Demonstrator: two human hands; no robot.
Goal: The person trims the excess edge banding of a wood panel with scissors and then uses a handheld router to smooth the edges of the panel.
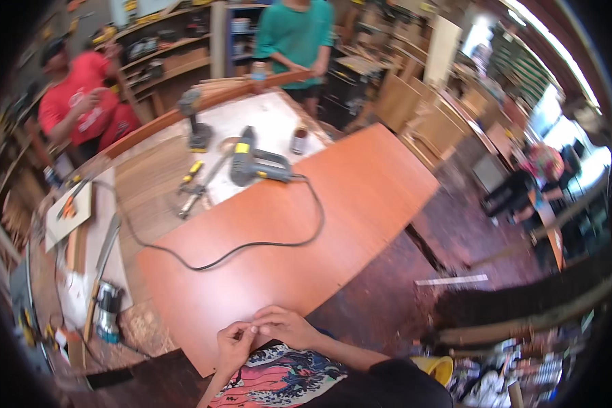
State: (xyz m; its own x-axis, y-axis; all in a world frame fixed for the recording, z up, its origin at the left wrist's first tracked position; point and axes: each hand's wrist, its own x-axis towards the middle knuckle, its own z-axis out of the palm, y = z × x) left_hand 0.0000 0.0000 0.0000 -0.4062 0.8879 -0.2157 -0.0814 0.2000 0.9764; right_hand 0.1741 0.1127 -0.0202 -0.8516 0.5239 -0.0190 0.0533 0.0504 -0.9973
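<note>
My left hand [238, 342] and my right hand [280, 325] meet at the near edge of an orange wood-veneer panel [360, 197], their fingertips pinched close together; anything between them is too small to make out. A grey-and-yellow electric tool [251, 163] rests on the panel's far edge, its black cord [245, 243] looping over the surface. Beyond it, on a white board [228, 115], stand a cordless drill [196, 122] and a small dark jar [298, 139]. Loose hand tools [194, 190] lie left of the electric tool.
The workbench [143, 177] holds boards and a cylindrical power tool [107, 313] at left. A person in red [68, 102] and one in green [292, 41] stand across it. Another person [537, 170] is at right. Stacked panels [421, 115] and shelves [166, 68] surround the bench.
</note>
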